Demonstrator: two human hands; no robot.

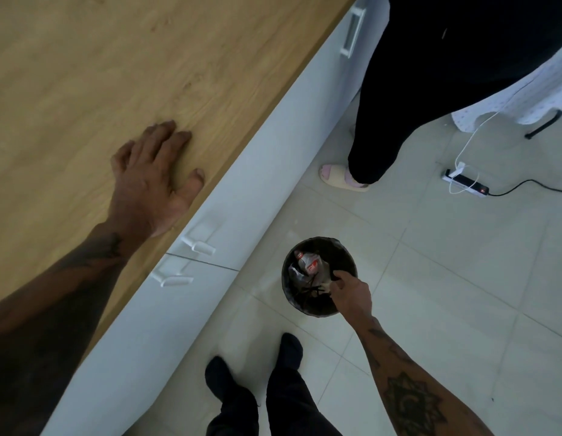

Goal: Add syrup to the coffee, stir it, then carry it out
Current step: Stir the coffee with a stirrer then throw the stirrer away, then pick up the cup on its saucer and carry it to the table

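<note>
Head view, left hand (154, 177) fingers spread flat on countertop (84, 73), right hand (352, 294) fingers pinched over bin (289, 272), contents unclear

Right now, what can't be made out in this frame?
- Head view: coffee and syrup are nowhere in frame.
- Right hand over the bin: its fingers point away, so any item it pinches is hidden.
- Bin contents: too small and dark to identify, apart from a crumpled wrapper.
- Second person: cut off by the top edge.

The left hand (154, 180) lies flat, palm down, fingers spread, forearm stretched forward. The right hand (352, 294) reaches down with arm extended, fingers curled and pinched together; what they hold is unclear.
</note>
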